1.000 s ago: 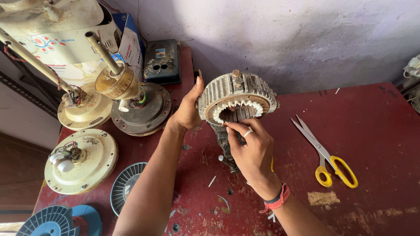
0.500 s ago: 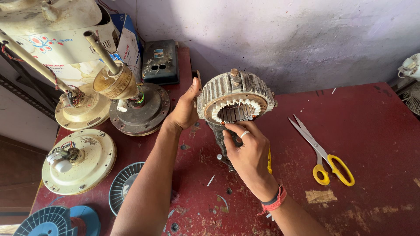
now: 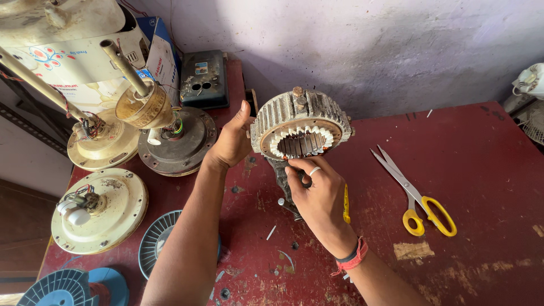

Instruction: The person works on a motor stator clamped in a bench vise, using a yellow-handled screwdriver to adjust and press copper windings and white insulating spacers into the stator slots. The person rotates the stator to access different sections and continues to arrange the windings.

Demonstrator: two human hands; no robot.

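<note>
A round, dusty fan motor stator [image 3: 300,122] with a white toothed inner ring stands tilted on its edge on the red table [image 3: 464,170]. My left hand [image 3: 232,139] grips its left rim, thumb raised against the side. My right hand [image 3: 317,190] is at the lower front rim, fingertips pinching at the bottom of the white inner ring; it wears a ring, and a red band sits on the wrist. A dark metal bracket [image 3: 281,178] shows under the stator, partly hidden by my right hand.
Yellow-handled scissors [image 3: 416,195] lie to the right. A yellow tool [image 3: 345,204] lies by my right hand. Several ceiling fan motors and housings [image 3: 175,141] [image 3: 99,209] crowd the left, with a dark box [image 3: 204,79] at the back wall. Small screws are scattered on the near table.
My right hand has shifted slightly along the stator's lower rim. My left hand keeps the same hold, and the stator stays in place.
</note>
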